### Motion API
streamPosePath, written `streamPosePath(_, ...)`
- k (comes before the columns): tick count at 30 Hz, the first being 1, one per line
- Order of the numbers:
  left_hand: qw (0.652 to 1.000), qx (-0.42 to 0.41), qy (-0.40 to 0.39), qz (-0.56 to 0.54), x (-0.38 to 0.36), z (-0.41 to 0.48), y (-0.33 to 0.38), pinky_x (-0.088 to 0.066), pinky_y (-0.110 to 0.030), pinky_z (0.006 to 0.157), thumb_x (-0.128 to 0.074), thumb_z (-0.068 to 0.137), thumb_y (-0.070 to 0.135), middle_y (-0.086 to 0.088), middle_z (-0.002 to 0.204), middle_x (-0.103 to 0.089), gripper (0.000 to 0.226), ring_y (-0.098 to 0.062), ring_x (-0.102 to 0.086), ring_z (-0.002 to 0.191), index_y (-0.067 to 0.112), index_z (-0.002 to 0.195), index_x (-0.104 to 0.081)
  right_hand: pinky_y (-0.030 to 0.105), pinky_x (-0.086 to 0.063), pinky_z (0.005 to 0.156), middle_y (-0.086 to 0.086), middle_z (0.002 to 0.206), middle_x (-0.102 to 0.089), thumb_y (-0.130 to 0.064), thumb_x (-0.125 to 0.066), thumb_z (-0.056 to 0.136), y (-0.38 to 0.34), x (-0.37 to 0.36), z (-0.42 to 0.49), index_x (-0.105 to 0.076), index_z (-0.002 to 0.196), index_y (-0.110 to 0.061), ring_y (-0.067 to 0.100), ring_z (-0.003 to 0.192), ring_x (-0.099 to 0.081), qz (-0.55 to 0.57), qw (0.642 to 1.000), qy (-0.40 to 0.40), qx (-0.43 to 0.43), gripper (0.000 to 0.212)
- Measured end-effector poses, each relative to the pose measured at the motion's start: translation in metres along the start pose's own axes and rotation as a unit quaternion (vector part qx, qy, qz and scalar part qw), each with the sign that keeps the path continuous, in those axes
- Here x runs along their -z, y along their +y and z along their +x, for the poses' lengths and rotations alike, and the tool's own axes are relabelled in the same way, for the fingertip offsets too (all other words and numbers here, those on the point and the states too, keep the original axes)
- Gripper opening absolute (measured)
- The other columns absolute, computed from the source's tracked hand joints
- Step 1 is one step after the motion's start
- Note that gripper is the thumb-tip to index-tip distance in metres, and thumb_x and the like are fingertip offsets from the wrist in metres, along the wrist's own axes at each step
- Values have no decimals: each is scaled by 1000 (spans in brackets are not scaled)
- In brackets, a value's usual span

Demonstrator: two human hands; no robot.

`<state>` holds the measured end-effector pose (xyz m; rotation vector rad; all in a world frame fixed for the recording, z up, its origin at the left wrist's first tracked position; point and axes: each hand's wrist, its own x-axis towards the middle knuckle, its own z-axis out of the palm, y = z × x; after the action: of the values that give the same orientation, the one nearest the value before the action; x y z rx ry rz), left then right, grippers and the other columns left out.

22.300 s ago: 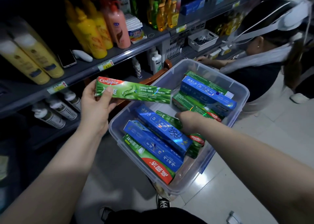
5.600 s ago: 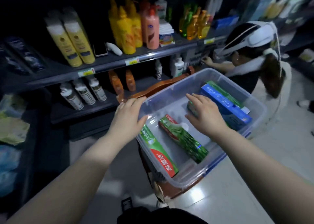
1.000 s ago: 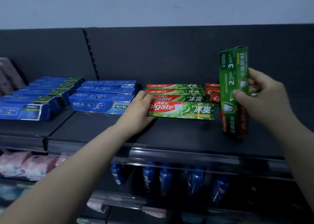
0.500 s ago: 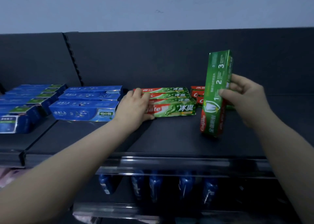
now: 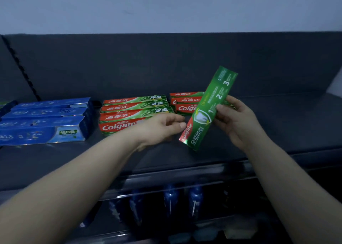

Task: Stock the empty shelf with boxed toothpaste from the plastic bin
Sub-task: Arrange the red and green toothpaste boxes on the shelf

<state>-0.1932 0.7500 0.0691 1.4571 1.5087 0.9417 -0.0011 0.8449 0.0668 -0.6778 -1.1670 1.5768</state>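
Observation:
A green Colgate toothpaste box (image 5: 207,110) is tilted, its top leaning right, just above the dark shelf (image 5: 277,132); my right hand (image 5: 235,119) grips its middle from the right. My left hand (image 5: 162,129) hovers with loose fingers beside the box's lower end, in front of a stack of red-and-green Colgate boxes (image 5: 133,112). A second short stack of Colgate boxes (image 5: 185,101) lies behind the held box. Blue toothpaste boxes (image 5: 46,121) are stacked at the left. The plastic bin is out of view.
The shelf's back panel (image 5: 166,64) rises behind the boxes, with a pale wall above. The right part of the shelf surface is bare. Blue bottles (image 5: 194,201) stand on the shelf below, behind the front rail (image 5: 185,177).
My left hand has left the front Colgate box on the stack and moved right toward the held box. My right hand has tilted the green box from upright to leaning right.

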Motion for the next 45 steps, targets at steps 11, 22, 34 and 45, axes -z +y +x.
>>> streamPosePath(11, 958, 43, 96, -266, -23, 19, 25, -58, -25, 66, -48, 94, 43, -3, 93, -73, 30, -16, -71, 78, 16, 101, -59, 31, -36, 104, 2, 118, -54, -23, -70, 72, 8, 35, -5, -59, 123, -15, 20, 112, -49, -522, 757, -166, 358, 52)
streamPosePath(22, 985, 40, 79, -150, -5, 23, 3, -50, -32, 83, -51, 92, 0, -5, 101, -67, 28, -16, -63, 87, 12, 117, -57, 16, -33, 93, -10, 130, -47, -27, -84, 67, -11, 97, 12, -29, 145, -33, 5, 112, -50, -544, 829, -132, 26, 96)
streamPosePath(34, 977, 79, 59, -189, 5, 25, -2, -50, -36, 90, -50, 90, 46, -7, 112, -69, 45, -18, -63, 101, 12, 117, -62, 20, -50, 81, -2, 109, -66, -4, -82, 61, -15, 100, 15, -41, 136, -22, 8, 96, -65, -373, 918, -133, 25, 88)
streamPosePath(45, 997, -21, 62, -52, -46, 36, 11, -48, -31, 84, -70, 83, 12, -14, 102, -57, 37, -21, -57, 90, 14, 115, -51, 24, -53, 67, -7, 85, -70, 0, -53, 90, -40, 39, 32, -56, 113, -13, 7, 74, -66, -110, 989, -83, 60, 26)
